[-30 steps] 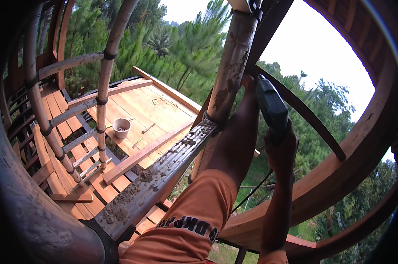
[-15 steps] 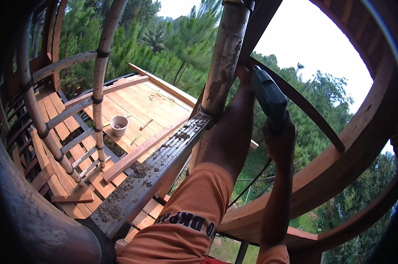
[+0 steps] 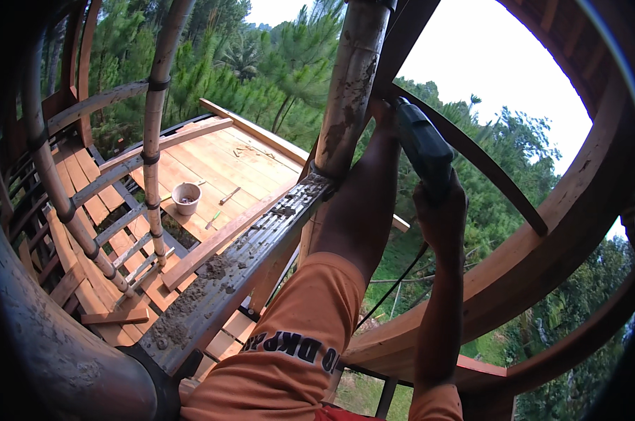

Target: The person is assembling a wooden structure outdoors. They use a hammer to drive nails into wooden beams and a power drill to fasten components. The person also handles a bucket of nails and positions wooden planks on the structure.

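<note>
My right hand (image 3: 441, 210) is closed around the rear grip of a dark green corded power drill (image 3: 426, 144). The drill points up and away, its front end against or close to the dark wooden beam (image 3: 400, 52); I cannot tell if it touches. My left arm, in an orange sleeve, reaches up past the bamboo post (image 3: 349, 88). My left hand (image 3: 382, 112) is at the beam beside the drill's front end, small and in shadow, its fingers mostly hidden. A black cord (image 3: 394, 288) hangs below my right hand.
A mud-spattered metal scaffold plank (image 3: 240, 263) runs up to the bamboo post. Below left lies a wooden deck (image 3: 212, 165) with a pale bucket (image 3: 187, 198) and hand tools. A bamboo ladder (image 3: 152, 133) stands at left. A large curved timber (image 3: 500, 302) arcs along the right.
The view has shifted slightly, moving the post, arms and drill a little to the left in the picture. Both hands keep about the same place at the beam and on the drill.
</note>
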Demonstrator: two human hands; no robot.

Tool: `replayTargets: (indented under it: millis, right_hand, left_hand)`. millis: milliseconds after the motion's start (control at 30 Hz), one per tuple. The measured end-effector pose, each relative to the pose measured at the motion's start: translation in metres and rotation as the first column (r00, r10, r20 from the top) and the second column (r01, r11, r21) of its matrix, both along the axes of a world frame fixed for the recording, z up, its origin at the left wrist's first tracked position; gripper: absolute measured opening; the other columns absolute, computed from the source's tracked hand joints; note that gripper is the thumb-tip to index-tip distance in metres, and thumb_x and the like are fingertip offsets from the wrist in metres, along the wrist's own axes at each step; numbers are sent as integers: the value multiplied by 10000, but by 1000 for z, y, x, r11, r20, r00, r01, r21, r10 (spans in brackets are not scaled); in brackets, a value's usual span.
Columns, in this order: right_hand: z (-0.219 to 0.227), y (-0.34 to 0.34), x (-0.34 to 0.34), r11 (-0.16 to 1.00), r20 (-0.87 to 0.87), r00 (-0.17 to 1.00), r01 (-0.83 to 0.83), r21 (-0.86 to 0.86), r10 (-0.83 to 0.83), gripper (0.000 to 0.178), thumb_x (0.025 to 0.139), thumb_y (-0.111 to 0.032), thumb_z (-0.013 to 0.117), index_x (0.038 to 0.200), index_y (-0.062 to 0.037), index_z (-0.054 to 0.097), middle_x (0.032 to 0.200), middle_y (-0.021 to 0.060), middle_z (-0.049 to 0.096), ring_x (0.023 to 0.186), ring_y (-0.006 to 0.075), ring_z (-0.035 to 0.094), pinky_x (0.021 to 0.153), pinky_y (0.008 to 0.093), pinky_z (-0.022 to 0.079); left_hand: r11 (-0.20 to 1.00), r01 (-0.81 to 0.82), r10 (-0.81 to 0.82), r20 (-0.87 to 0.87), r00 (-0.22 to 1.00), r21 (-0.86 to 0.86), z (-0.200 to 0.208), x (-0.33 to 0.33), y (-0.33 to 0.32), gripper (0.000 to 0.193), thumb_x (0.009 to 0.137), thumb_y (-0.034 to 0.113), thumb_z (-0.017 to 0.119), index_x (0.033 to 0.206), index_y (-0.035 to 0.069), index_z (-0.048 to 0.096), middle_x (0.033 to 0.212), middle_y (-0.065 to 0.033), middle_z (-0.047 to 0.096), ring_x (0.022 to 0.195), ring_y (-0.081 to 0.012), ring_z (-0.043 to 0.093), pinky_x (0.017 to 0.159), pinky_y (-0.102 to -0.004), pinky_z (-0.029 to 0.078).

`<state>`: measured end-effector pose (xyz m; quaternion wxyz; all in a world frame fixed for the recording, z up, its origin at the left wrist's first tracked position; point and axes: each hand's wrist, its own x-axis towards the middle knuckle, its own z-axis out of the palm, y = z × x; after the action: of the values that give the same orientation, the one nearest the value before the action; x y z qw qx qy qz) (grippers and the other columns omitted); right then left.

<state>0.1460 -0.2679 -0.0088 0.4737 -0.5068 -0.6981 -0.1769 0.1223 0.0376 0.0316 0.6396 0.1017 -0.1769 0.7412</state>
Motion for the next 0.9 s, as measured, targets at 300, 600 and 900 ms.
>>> replayTargets:
  millis: [300,600,900]
  right_hand:
    - [1,-1,5,999,-35,999,-18,-50,16,344,801,-80,668,1123,30,618,881,220,704,825,351,704,744,433,538]
    - [-2,3,9,999,-14,1000,-19,-31,19,280,812,-90,677,1070,7,629,826,150,687,724,241,677,710,377,520]
    - [-4,3,8,998,-24,1000,5,-58,-7,319,810,-98,674,1109,5,628,879,179,706,803,295,700,752,413,534]
  left_hand:
    - [1000,2,-2,-2,1000,9,-3,0,-3,626,1062,542,201,1176,93,621,1138,-107,635,1030,-224,588,945,-406,482]
    - [1000,9,-9,1,1000,17,-9,4,-5,620,1062,539,207,1178,93,621,1140,-108,634,1033,-224,588,948,-406,481]
    - [1000,1,-1,7,1000,23,-11,3,-1,613,1061,536,213,1180,94,620,1143,-108,633,1037,-224,588,950,-405,481]
